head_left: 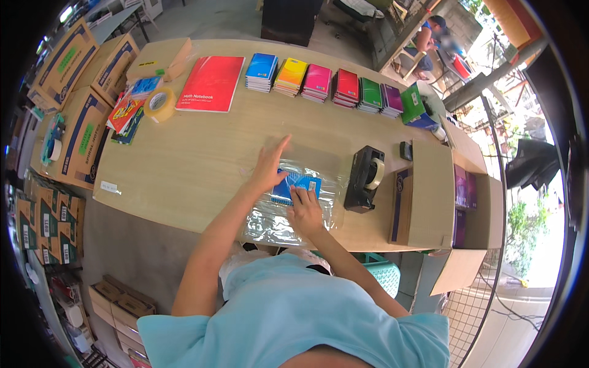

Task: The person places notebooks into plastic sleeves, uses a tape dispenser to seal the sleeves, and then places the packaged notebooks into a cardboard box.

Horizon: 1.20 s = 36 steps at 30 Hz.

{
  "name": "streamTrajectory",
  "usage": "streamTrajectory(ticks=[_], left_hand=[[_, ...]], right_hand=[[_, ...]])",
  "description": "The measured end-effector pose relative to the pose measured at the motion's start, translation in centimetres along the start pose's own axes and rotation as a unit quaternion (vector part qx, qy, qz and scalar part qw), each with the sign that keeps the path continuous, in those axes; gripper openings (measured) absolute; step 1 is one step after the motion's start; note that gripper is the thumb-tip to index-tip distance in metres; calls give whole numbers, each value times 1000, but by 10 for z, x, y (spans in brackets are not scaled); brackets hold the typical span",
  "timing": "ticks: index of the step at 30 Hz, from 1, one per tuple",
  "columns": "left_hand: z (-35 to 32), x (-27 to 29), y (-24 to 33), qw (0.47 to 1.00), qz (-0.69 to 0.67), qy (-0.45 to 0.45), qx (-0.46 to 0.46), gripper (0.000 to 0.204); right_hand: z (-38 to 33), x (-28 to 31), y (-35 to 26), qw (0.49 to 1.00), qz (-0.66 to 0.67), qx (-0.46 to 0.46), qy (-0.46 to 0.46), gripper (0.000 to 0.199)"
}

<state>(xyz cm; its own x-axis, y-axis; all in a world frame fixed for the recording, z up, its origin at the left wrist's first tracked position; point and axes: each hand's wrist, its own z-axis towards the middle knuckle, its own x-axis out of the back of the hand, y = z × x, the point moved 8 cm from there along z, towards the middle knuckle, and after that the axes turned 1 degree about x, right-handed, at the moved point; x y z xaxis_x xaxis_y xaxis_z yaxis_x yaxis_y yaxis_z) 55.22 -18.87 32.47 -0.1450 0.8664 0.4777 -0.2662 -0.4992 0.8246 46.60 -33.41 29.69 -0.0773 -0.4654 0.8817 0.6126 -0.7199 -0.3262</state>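
A small blue spiral notebook [300,181] with a white label lies on a sheet of shiny clear plastic [276,224] near the table's front edge. My right hand [305,211] has its fingers bent together on the lower part of the notebook, holding it down. My left hand [268,167] is open at the notebook's upper left, its fingers stretched away and slightly blurred, the thumb at the cover. A black tape dispenser [362,184] with a roll of clear tape stands to the right of my hands.
Along the far edge stand small notebook stacks in blue [261,69], yellow [291,73], pink [316,81] and other colours. A large red notebook [210,84] and a tape roll [161,105] lie left. Cardboard boxes [92,132] flank them; an open carton [432,196] stands right. Another person [424,46] sits beyond.
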Motion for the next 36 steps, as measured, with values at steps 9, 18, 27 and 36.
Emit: streamTrajectory(ticks=[9, 18, 27, 36], left_hand=[[-69, 40, 3, 991, 124, 5, -41, 63], [-99, -45, 14, 952, 240, -139, -132, 48], [-103, -41, 11, 962, 241, -54, -121, 38], [-100, -44, 17, 957, 248, -42, -143, 39]], right_hand=[[-9, -1, 13, 999, -13, -5, 37, 56], [-18, 10, 17, 997, 34, 22, 62, 54], [-111, 131, 186, 845, 184, -408, 293, 22], [-145, 95, 224, 724, 360, -546, 218, 22]])
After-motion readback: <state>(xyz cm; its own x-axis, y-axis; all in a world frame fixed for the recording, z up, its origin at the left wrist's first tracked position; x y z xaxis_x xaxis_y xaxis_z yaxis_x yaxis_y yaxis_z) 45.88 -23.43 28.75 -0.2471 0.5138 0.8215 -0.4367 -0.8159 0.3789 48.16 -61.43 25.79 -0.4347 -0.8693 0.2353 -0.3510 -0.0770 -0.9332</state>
